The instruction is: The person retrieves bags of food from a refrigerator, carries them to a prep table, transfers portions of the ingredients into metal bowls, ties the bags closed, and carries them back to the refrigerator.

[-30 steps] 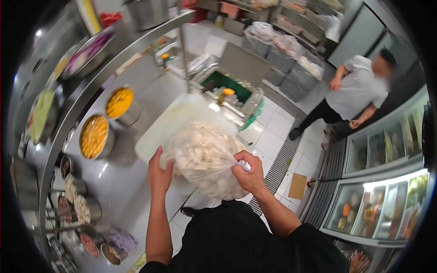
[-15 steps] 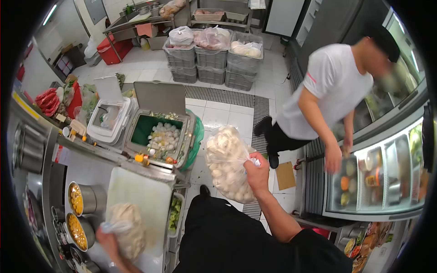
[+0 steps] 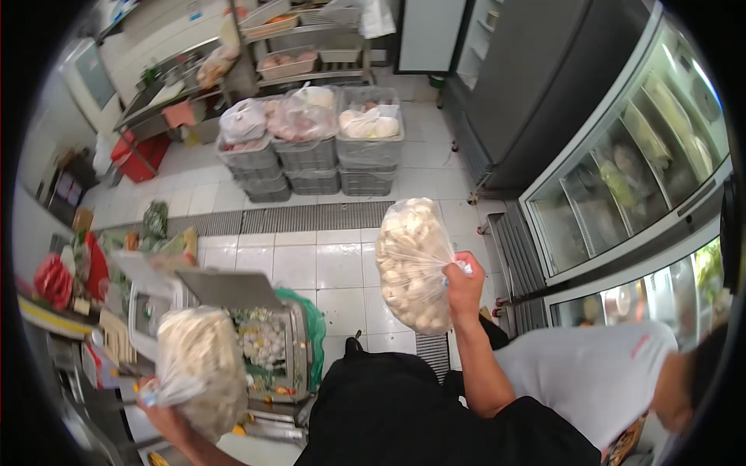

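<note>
My right hand (image 3: 464,286) is closed around the gathered neck of a clear plastic bag of pale, rounded pieces (image 3: 416,264). The bag hangs full over the tiled floor, just ahead of my legs. At lower left, my left hand (image 3: 165,415) grips the twisted neck of a second clear plastic bag of pale pieces (image 3: 200,373). I cannot make out exactly what food either bag holds. The left bag is raised in front of the waste bin and hides part of it and of the counter.
An open waste bin (image 3: 299,349) with a green liner stands left of my legs. Grey crates (image 3: 281,167) with bagged food are stacked ahead. Glass-door fridges (image 3: 614,171) line the right side. A co-worker in a white shirt (image 3: 583,369) is close at my right.
The left bag has been lifted off the white cutting board and moved forward. The right bag stays in my hand. The co-worker now appears lower and nearer, and the view has shifted.
</note>
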A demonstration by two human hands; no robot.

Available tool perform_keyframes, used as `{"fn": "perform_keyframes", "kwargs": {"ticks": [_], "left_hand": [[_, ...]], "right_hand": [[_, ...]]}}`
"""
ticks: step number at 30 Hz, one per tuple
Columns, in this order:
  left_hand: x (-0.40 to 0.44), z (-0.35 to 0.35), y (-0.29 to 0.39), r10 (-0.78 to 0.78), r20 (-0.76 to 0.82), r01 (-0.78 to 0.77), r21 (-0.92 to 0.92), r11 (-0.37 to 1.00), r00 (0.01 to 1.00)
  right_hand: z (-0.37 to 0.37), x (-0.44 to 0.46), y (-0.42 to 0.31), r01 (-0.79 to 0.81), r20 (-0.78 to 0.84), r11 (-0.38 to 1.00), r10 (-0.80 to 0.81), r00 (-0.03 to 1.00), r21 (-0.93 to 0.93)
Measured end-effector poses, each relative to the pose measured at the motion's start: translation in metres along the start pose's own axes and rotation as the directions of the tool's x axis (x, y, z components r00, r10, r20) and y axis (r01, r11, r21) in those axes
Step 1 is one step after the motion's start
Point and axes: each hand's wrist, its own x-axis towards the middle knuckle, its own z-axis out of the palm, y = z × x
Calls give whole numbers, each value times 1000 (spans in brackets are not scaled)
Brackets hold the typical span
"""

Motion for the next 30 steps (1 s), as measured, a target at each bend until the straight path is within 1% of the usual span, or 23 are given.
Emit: {"fn": "perform_keyframes", "kwargs": {"ticks": [1, 2, 3, 5, 6, 7, 8, 9, 10, 11, 13, 15, 16, 17, 20, 21, 23, 24, 26, 27, 28, 29, 30], "left_hand": [[13, 44, 4, -10, 98, 18, -78, 997, 995], [25, 84, 20, -80, 341, 156, -205, 966, 937], [31, 132, 36, 42, 405, 63, -244, 968, 913], [36, 217, 41, 44, 528, 118, -268, 956, 848], [40, 256, 45, 60, 545, 110, -275, 955, 836], [42, 294, 52, 5, 654, 214, -254, 943, 757], [42, 331, 56, -48, 748, 310, -215, 926, 662], [40, 366, 57, -37, 750, 300, -218, 928, 660], [38, 401, 56, -51, 795, 270, -144, 952, 604], [34, 433, 52, -76, 832, 235, -66, 970, 549], [15, 494, 10, -94, 830, 222, -37, 974, 550], [9, 531, 14, -161, 880, 34, 164, 986, 447], [2, 556, -10, -230, 847, 154, 177, 972, 479], [3, 575, -14, -280, 837, 71, 281, 957, 471], [-9, 611, -27, -400, 759, 57, 435, 899, 515], [-10, 623, -33, -405, 758, 65, 436, 898, 511], [-12, 651, -33, -440, 670, 167, 433, 886, 598], [-14, 665, -26, -450, 666, 182, 434, 882, 594], [-7, 706, -6, -505, 710, 275, 424, 863, 491], [-2, 736, -9, -467, 727, 202, 426, 882, 504], [4, 765, -10, -482, 758, 194, 443, 875, 440], [10, 801, -12, -482, 744, 180, 453, 873, 463], [14, 840, -1, -482, 729, 175, 460, 871, 486]], "right_hand": [[-8, 15, -3, 1, -49, 1000, -2, 999, -15], [-20, 32, 1, 1, -85, 1000, -1, 996, -7], [-35, 48, 7, -5, -149, 1000, 1, 989, -30], [-60, 74, 20, -12, -240, 999, 0, 971, -48], [-71, 85, 20, -34, -321, 999, 19, 947, -41], [-82, 99, 22, -53, -396, 998, 37, 918, -31], [-96, 116, 29, -53, -410, 998, 38, 911, -25], [-111, 134, 37, -91, -460, 995, 61, 886, -42], [-123, 154, 44, -128, -502, 990, 83, 861, -57], [-134, 173, 55, -129, -498, 990, 87, 863, -49], [-149, 213, 83, -224, -547, 972, 147, 824, -75], [-150, 253, 86, -239, -563, 970, 171, 808, -48], [-147, 276, 86, -250, -588, 968, 187, 787, -26], [-147, 299, 85, -263, -598, 965, 223, 770, 22], [-138, 364, 75, -239, -593, 970, 214, 776, 38], [-136, 389, 73, -240, -591, 970, 210, 779, 29], [-130, 438, 71, -238, -516, 971, 201, 833, -5], [-127, 462, 72, -237, -509, 971, 195, 838, -18], [-118, 512, 76, -239, -467, 964, 161, 870, -113], [-113, 537, 78, -212, -474, 971, 135, 870, -113], [-109, 560, 81, -223, -473, 961, 123, 872, -162], [-106, 586, 80, -233, -474, 949, 109, 874, -212], [-101, 614, 75, -192, -481, 956, 65, 874, -220]]}}
